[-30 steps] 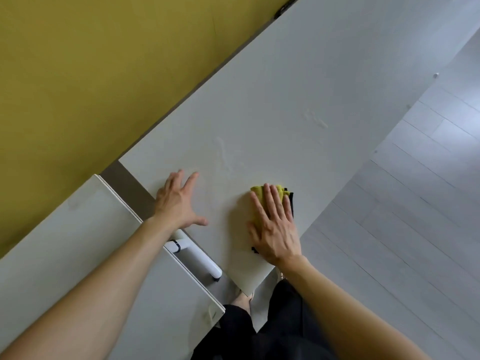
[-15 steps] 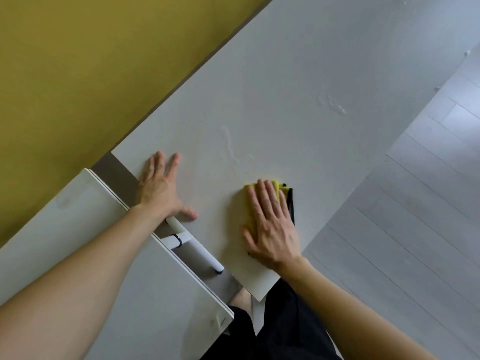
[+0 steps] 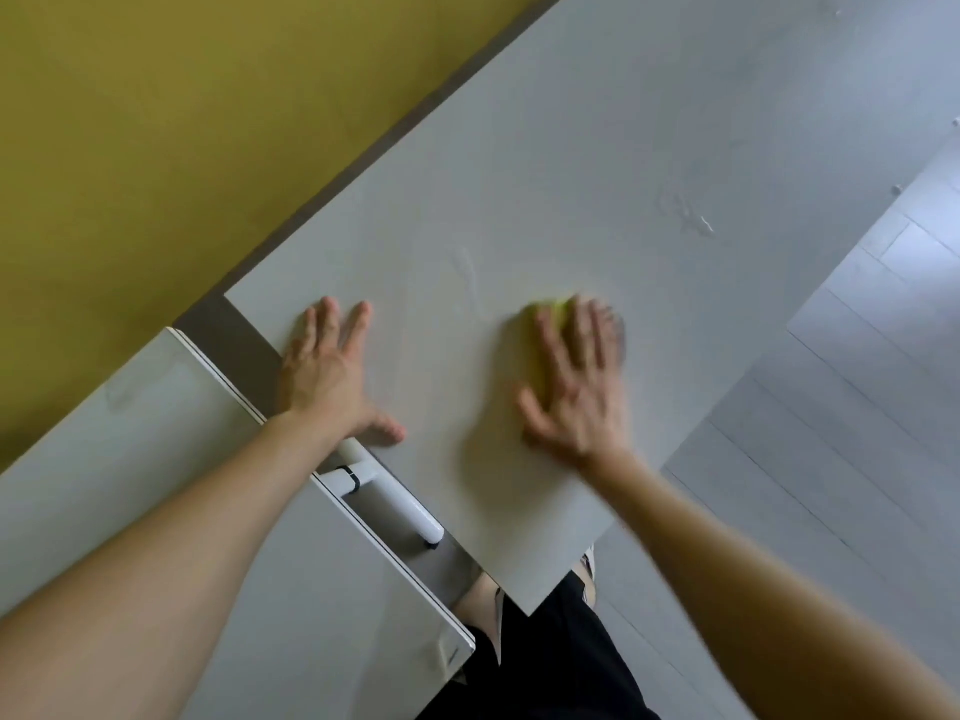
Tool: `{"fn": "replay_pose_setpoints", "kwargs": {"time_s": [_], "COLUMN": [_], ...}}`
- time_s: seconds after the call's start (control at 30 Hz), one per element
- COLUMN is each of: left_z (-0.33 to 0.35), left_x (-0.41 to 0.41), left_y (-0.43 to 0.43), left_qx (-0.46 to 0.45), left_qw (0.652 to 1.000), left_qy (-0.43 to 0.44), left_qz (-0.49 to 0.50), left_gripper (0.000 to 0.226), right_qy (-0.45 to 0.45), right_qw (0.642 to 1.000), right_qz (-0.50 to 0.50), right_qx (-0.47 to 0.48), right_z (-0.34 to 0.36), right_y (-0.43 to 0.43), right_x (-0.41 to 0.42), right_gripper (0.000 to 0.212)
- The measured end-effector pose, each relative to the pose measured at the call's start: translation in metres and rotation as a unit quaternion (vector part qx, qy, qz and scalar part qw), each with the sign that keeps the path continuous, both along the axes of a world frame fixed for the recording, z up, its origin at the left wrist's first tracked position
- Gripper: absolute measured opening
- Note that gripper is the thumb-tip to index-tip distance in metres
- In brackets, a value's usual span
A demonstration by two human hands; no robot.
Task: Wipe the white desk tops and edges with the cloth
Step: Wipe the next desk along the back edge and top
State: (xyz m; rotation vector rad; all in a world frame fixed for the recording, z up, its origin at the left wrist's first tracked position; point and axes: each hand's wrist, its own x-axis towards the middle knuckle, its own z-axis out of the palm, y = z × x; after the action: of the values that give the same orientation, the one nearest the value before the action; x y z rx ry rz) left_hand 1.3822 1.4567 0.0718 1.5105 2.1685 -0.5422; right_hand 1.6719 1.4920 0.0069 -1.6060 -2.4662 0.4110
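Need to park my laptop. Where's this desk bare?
Bare: desk top beyond both hands, between yellow wall and floor-side edge, save some streaks. Crowded: near corner, with left hand flat and right hand on cloth.

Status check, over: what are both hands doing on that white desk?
Left hand flat on white desk top, fingers straight. Right hand pressing yellow-green cloth, blurred. Pale smears ahead of cloth.

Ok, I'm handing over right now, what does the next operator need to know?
Left hand: open, flat on the desk near its end.
Right hand: flat, pressing the cloth on the desk top; blurred.
Done: cannot tell how much is wiped.
To do: smears farther along the top, the edges, and the second desk.
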Motion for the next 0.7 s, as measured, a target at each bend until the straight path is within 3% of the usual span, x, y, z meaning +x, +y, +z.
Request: {"fn": "replay_pose_setpoints", "kwargs": {"time_s": [0.1, 0.23, 0.3, 0.37, 0.43, 0.53, 0.6, 0.7], "left_z": [0.003, 0.008, 0.011, 0.014, 0.02, 0.03, 0.029, 0.021], "left_x": [0.0, 0.0, 0.0, -0.002, -0.011, -0.036, -0.055, -0.073], "left_y": [0.0, 0.001, 0.0, -0.001, 0.002, 0.009, 0.015, 0.022], "left_qx": [-0.001, 0.002, -0.007, -0.019, -0.021, 0.015, 0.041, 0.002], "left_qw": [1.0, 1.0, 1.0, 0.999, 0.999, 0.998, 0.999, 0.998], "left_qy": [-0.001, -0.005, -0.003, 0.001, -0.011, -0.014, -0.006, -0.015], "left_qz": [-0.01, -0.001, -0.009, -0.03, -0.047, -0.055, -0.012, 0.057], "left_gripper": [0.18, 0.177, 0.176, 0.173, 0.169, 0.155, 0.159, 0.173], "right_qy": [0.011, -0.017, -0.022, -0.036, -0.048, -0.035, 0.012, 0.04], "right_qw": [0.979, 0.944, 0.959, 0.991, 0.998, 0.998, 0.999, 0.96], "right_qz": [0.199, 0.33, 0.282, 0.125, -0.008, -0.05, 0.025, 0.274], "right_qx": [-0.041, -0.017, -0.003, -0.002, -0.028, -0.029, -0.015, -0.037], "right_z": [0.012, 0.005, -0.001, 0.001, 0.007, 0.006, 0.004, 0.009], "right_y": [-0.083, -0.031, 0.035, 0.108, 0.157, 0.139, 0.073, -0.034], "right_x": [-0.034, -0.023, -0.013, -0.006, -0.007, -0.033, -0.057, -0.081], "right_gripper": [0.088, 0.094, 0.092, 0.09, 0.092, 0.101, 0.103, 0.097]}}
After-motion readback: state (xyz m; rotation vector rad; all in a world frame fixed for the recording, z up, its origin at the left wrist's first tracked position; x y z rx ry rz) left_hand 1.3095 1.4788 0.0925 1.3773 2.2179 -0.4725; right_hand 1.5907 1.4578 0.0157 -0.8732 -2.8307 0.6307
